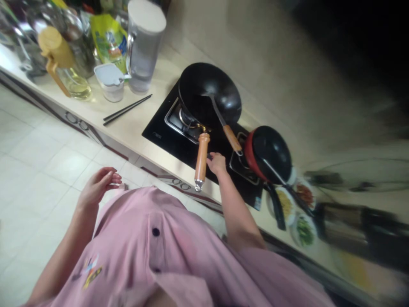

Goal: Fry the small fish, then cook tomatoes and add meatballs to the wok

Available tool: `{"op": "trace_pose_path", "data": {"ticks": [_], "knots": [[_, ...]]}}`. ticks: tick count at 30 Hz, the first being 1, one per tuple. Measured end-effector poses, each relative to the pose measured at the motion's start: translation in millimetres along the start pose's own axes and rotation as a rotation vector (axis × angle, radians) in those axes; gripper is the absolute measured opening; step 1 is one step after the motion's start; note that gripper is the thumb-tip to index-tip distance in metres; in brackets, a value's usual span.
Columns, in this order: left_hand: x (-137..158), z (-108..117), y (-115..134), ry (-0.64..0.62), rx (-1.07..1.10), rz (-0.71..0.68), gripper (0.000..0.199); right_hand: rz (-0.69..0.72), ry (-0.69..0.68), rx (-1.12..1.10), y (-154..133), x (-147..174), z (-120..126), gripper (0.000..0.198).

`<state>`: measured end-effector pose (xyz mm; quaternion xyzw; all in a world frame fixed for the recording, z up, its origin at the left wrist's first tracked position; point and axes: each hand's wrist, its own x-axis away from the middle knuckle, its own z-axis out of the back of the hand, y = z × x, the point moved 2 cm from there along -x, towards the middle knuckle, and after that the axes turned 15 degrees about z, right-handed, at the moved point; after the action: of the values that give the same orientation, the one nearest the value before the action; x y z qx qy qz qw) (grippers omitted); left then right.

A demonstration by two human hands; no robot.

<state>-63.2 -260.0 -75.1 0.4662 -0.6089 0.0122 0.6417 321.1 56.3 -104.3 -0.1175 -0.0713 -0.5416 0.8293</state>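
Observation:
My right hand [217, 163] reaches to the front of the black gas stove [156, 132], its fingers closed on a dark stove knob [209, 157]. Just left of it, the wooden handle [201, 160] of a black wok [191, 91] sticks out toward me. The wok sits tilted on the left burner [185, 119], where an orange-yellow glow shows beneath it. A spatula [230, 138] rests inside the wok, its wooden grip over the rim. My left hand [101, 183] hangs in front of my body above the floor, fingers loosely bent and holding nothing.
A red pan [254, 155] with a black inside stands at the right burner, a long-handled utensil in it. Beyond are plates of chopped food [303, 230]. On the left are chopsticks [128, 110], a white tub [110, 85], a water jug [145, 47] and an oil bottle [79, 87].

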Motion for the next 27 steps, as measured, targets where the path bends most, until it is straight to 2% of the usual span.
{"op": "trace_pose_path", "data": {"ticks": [10, 24, 27], "knots": [[-4.9, 0.6, 0.7, -0.015, -0.007, -0.037, 0.056, 0.044, -0.006, 0.040, -4.1, 2.7, 3.9, 0.032], [-2.4, -1.2, 0.5, -0.025, -0.032, -0.039, 0.053, 0.032, -0.012, 0.015, -11.7, 3.4, 8.0, 0.032], [-2.4, -0.7, -2.2, -0.028, -0.043, -0.044, 0.054, 0.033, 0.006, -0.004, -14.5, 10.2, 12.0, 0.040]]}}
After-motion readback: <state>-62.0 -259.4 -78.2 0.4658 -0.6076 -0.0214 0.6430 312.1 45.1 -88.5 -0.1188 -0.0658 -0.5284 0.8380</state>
